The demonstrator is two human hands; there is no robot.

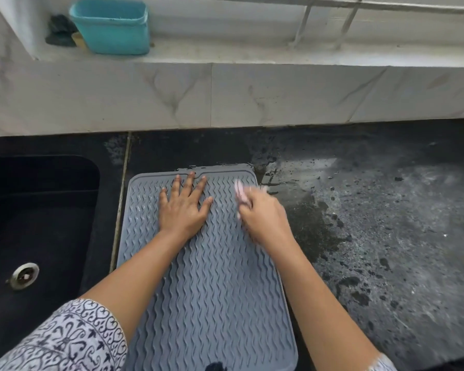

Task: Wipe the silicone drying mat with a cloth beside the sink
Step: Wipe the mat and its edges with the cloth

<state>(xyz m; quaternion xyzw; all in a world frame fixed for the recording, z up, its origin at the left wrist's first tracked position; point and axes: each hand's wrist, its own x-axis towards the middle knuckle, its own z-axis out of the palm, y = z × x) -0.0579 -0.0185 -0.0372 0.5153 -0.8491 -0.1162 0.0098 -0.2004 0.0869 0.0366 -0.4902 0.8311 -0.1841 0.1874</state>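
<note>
A grey silicone drying mat with wavy ridges lies on the dark countertop, just right of the sink. My left hand rests flat on the mat's far half, fingers spread, holding nothing. My right hand is closed on a small pink cloth and presses it against the mat near the far right corner. The cloth and that hand are blurred, and the hand hides most of the cloth.
A black sink with a metal drain lies to the left. The wet, speckled dark countertop spreads to the right. A marble ledge runs along the back, with a teal tub on the sill above.
</note>
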